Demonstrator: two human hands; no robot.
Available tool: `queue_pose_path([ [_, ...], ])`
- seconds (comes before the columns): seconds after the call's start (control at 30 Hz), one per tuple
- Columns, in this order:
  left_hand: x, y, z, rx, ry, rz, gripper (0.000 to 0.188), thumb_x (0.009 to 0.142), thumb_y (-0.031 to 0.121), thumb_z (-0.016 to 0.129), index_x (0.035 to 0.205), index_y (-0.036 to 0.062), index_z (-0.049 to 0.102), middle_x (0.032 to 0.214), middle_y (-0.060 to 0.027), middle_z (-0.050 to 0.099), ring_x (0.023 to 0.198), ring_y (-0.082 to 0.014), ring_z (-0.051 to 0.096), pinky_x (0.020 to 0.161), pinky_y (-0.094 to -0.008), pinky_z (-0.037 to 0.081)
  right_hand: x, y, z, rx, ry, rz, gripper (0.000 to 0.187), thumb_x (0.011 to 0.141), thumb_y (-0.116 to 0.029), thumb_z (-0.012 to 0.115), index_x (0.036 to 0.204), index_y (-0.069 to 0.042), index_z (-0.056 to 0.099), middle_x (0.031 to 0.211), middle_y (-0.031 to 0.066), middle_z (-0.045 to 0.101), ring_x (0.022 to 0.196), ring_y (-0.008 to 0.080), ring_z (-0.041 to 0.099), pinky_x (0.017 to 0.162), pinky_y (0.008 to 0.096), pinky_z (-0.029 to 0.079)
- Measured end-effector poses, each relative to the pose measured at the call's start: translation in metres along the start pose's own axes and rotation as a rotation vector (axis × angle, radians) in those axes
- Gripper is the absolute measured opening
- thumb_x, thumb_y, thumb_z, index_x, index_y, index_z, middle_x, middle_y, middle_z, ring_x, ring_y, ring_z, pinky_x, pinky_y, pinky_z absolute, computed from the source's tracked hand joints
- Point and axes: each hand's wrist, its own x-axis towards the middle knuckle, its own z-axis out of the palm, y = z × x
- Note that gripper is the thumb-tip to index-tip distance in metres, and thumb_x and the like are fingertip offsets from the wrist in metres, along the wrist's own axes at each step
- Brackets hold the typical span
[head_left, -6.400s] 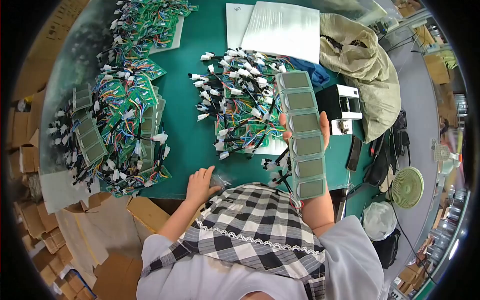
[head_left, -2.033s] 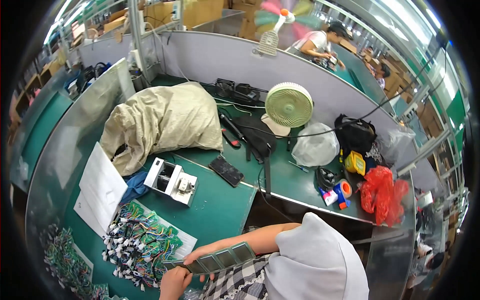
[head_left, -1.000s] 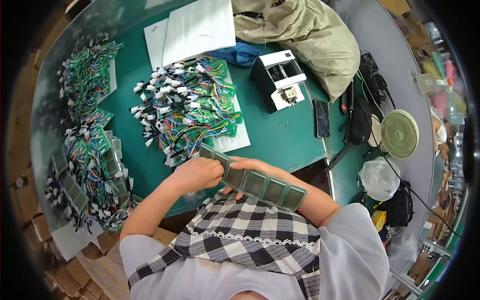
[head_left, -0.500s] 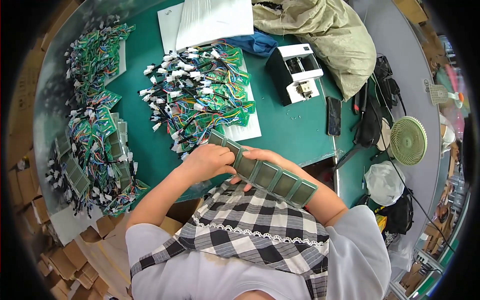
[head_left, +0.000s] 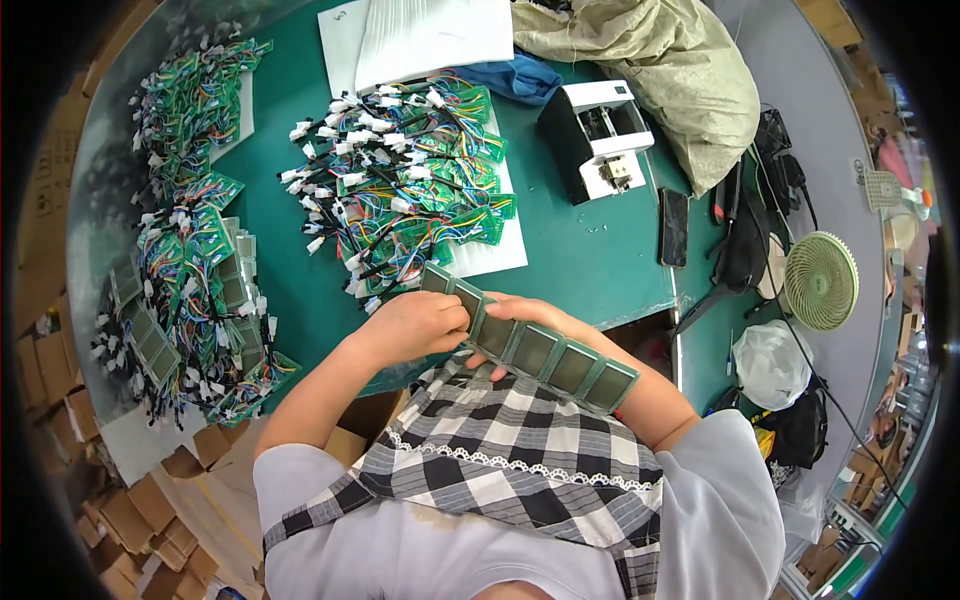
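Observation:
A strip of several joined grey display panels with green edges slants down to the right in front of my checked apron. My right hand grips it near the middle, thumb on top and fingertips showing below its lower edge. Curled fingers of my left hand press together at the strip's upper left part; whatever they pinch there is hidden. Just beyond lies a pile of green circuit boards with coloured wires and white connectors.
More wired boards lie along the left, some with display panels. Farther back are white foam sheets, a black-and-white device and a beige sack. A phone, green fan and plastic bag are at right.
The view has shifted slightly, moving the bench things a little to the right. Both hands stay at the panel strip with almost the same hold.

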Motion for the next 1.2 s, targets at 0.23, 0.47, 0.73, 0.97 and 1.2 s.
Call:
queue_pose_path([
  [0.23, -0.002, -0.004, 0.001, 0.061, -0.001, 0.015, 0.015, 0.084, 0.020, 0.070, 0.086, 0.0090, 0.061, 0.081, -0.0061, 0.060, 0.077, -0.0274, 0.063, 0.067, -0.0399, 0.051, 0.001, -0.001, 0.003, 0.047, -0.020, -0.005, 0.061, 0.096, -0.039, 0.053, 0.146, -0.006, 0.038, 0.128, 0.0149, 0.057, 0.104, 0.0289, 0.066, 0.074, 0.0356, 0.059],
  [0.47, 0.000, -0.007, 0.005, 0.066, -0.021, 0.029, 0.015, 0.081, 0.017, 0.071, 0.085, 0.0086, 0.060, 0.080, -0.0063, 0.058, 0.075, -0.0280, 0.062, 0.065, -0.0406, 0.051, 0.002, -0.001, 0.003, 0.029, 0.011, -0.024, 0.057, 0.096, -0.039, 0.055, 0.140, -0.006, 0.043, 0.126, 0.0155, 0.058, 0.098, 0.0287, 0.068, 0.068, 0.0338, 0.060],
  [0.73, 0.002, -0.008, 0.015, 0.098, 0.133, 0.035, 0.019, 0.080, 0.016, 0.071, 0.081, 0.0064, 0.055, 0.078, -0.0075, 0.058, 0.075, -0.0291, 0.062, 0.066, -0.0411, 0.050, 0.002, 0.000, 0.000, 0.057, 0.035, -0.017, 0.058, 0.095, -0.040, 0.055, 0.142, -0.008, 0.041, 0.125, 0.0154, 0.057, 0.100, 0.0308, 0.068, 0.072, 0.0371, 0.060],
  [0.97, 0.001, -0.005, 0.015, -0.082, 0.140, -0.081, 0.035, 0.071, 0.025, 0.083, 0.081, 0.0073, 0.055, 0.078, -0.0060, 0.056, 0.071, -0.0253, 0.059, 0.061, -0.0371, 0.046, 0.003, 0.000, 0.003, 0.074, 0.003, -0.029, 0.060, 0.095, -0.041, 0.054, 0.144, -0.009, 0.039, 0.131, 0.0154, 0.055, 0.105, 0.0329, 0.066, 0.076, 0.0405, 0.060],
  [1.2, -0.011, -0.003, 0.002, -0.110, 0.122, -0.175, 0.021, 0.081, 0.020, 0.073, 0.082, 0.0084, 0.056, 0.081, -0.0064, 0.057, 0.078, -0.0262, 0.061, 0.064, -0.0402, 0.047, 0.012, 0.002, 0.003, 0.109, -0.061, -0.024, 0.064, 0.095, -0.039, 0.056, 0.147, -0.007, 0.036, 0.128, 0.0148, 0.054, 0.105, 0.0355, 0.066, 0.072, 0.0388, 0.061],
])
